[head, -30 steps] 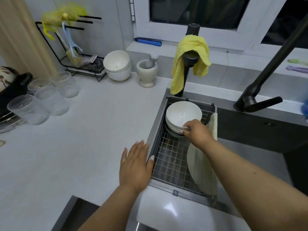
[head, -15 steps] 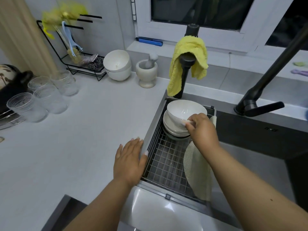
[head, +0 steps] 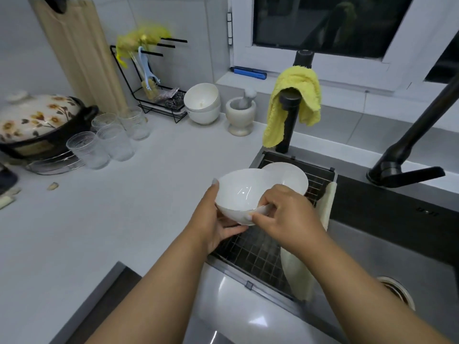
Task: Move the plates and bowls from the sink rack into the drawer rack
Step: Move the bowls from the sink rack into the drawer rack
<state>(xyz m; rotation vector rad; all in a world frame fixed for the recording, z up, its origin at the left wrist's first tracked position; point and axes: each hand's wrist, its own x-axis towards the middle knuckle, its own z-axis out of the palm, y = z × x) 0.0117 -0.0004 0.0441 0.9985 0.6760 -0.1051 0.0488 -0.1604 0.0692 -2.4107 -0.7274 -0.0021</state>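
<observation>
While lifted clear of the rack (head: pixel 258 252), bowl (head: pixel 239 194) pinched at near rim by right hand (head: pixel 285 214), cupped underneath by left hand (head: pixel 211 224); more bowls (head: pixel 289 176) just behind. Glossy glaze: risked slipping, chipping those.

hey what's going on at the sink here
A person is unloading dishes from the sink rack. Both hands hold one white bowl lifted above the rack: the left hand cups it from below and the side, the right hand pinches its near rim. More white bowls sit stacked at the rack's far end, and a plate leans on its right side. No drawer rack is in view yet.
</observation>
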